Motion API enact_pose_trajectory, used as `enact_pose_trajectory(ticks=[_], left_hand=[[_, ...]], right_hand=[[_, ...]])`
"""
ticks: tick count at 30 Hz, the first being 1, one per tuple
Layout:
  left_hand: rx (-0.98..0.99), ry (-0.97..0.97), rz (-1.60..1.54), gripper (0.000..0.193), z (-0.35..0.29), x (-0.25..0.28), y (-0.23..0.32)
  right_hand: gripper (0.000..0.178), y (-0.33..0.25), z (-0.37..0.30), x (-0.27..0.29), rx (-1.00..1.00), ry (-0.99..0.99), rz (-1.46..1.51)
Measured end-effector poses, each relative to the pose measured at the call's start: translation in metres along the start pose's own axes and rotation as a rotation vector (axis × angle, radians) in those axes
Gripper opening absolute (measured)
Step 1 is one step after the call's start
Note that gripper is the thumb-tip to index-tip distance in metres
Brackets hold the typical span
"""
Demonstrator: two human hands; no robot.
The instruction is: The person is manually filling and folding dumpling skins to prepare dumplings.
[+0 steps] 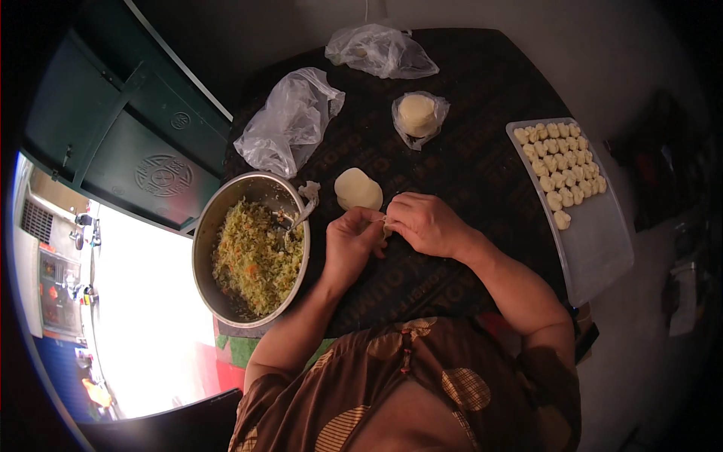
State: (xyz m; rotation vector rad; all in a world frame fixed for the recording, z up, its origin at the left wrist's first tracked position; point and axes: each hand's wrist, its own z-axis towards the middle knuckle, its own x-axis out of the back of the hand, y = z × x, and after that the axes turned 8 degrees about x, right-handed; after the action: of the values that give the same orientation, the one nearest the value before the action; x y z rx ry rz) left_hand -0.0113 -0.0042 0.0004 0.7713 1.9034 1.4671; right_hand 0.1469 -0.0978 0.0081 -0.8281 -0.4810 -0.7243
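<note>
A dark green metal door (143, 143) stands beyond the left edge of the dark, patterned worktop (474, 143). Near the middle, towards the near edge, the left hand (350, 242) and right hand (428, 226) meet, fingertips clamped together on a small pale dumpling (387, 229). The step looks like pinching its dough shut; the next move seems to call for light, even pressure along the seam. Fingers cover most of it, so I cannot tell which way it points or how its long axis runs. Loose dough rounds (358, 190) lie just beyond the left hand, a steel bowl (198, 264) of chopped filling (256, 260) at the left edge, and a tray (599, 252) of shaped dumplings (561, 166) at the right edge.
</note>
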Motion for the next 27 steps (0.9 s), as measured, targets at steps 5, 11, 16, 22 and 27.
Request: enact_pose_trajectory(ticks=[5,11,16,22,27], left_hand=[[0.034,0.005,0.063,0.009,-0.003,0.001,0.008],[-0.007,-0.021,0.125,0.021,-0.005,0.003,0.016],[0.075,-0.046,-0.22,0.029,-0.005,0.002,0.019],[0.104,-0.058,-0.263,0.026,-0.005,-0.001,0.015],[0.081,0.009,-0.164,0.024,-0.003,-0.005,0.012]], right_hand=[[0.013,-0.009,0.005,0.004,-0.209,0.001,0.071],[0.013,0.0,0.001,0.003,-0.055,-0.016,0.05],[0.013,0.004,0.0,0.003,-0.069,0.104,0.055],[0.013,0.002,0.001,0.003,-0.11,0.123,0.082],[0.013,0.004,-0.001,0.002,-0.124,0.099,0.101]])
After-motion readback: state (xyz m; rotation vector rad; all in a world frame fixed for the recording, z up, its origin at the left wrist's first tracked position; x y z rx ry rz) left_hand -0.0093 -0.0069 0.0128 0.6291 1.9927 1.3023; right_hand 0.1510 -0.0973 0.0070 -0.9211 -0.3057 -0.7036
